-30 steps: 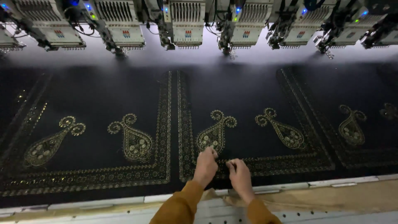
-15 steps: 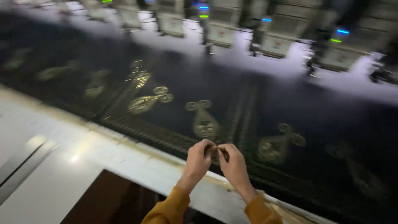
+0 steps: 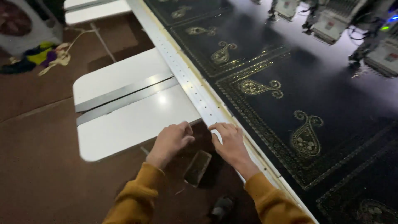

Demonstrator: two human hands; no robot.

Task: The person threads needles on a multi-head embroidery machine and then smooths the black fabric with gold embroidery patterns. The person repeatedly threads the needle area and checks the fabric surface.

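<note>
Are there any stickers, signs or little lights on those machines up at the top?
Label: small red-and-white patch on the front of a white embroidery head, top right.
Label: small reddish patch on the white head at the right edge.
Indicator lights: blue and green glow, top right corner.
No packages or screens.

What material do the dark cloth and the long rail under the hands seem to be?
Dark cloth: probably woven fabric, slight sheen, with raised gold paisley embroidery. Long rail: looks like pale painted metal, smooth, with a row of small holes. The right hand rests on it.

pale perforated frame rail point(image 3: 195, 89), running diagonally
</note>
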